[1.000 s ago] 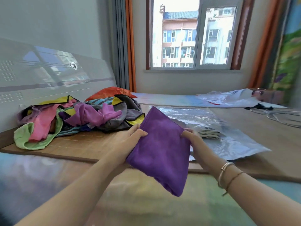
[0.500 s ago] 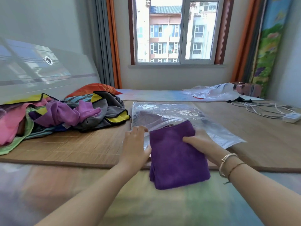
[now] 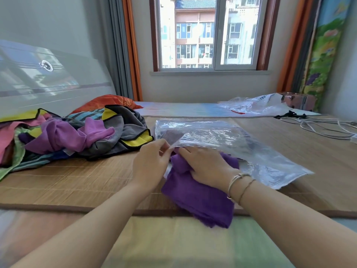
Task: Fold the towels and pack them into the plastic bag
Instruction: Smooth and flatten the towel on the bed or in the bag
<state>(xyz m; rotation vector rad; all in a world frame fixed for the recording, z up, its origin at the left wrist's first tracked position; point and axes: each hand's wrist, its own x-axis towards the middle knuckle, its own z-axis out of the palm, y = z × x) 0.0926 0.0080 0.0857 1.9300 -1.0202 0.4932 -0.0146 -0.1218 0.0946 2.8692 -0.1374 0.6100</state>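
Observation:
A folded purple towel (image 3: 201, 198) lies on the bamboo mat (image 3: 77, 176) with its far end at the mouth of a clear plastic bag (image 3: 231, 140). My left hand (image 3: 152, 163) pinches the bag's upper lip and lifts it. On top of the towel's far end lies my right hand (image 3: 204, 165), fingers reaching under the lifted plastic. Something dark shows through the bag further in. A heap of unfolded towels (image 3: 73, 134) in purple, grey, yellow, pink and green lies to the left.
A second plastic bag (image 3: 257, 103) lies at the back right, next to a small brown case (image 3: 297, 102). White cables (image 3: 316, 126) coil at the right. A headboard (image 3: 48, 78) leans at the left, an orange cloth (image 3: 108, 100) behind the heap.
The purple towel went from held up in the air down onto the mat. My left hand let go of it and took the bag's lip; my right hand pushed its end toward the opening.

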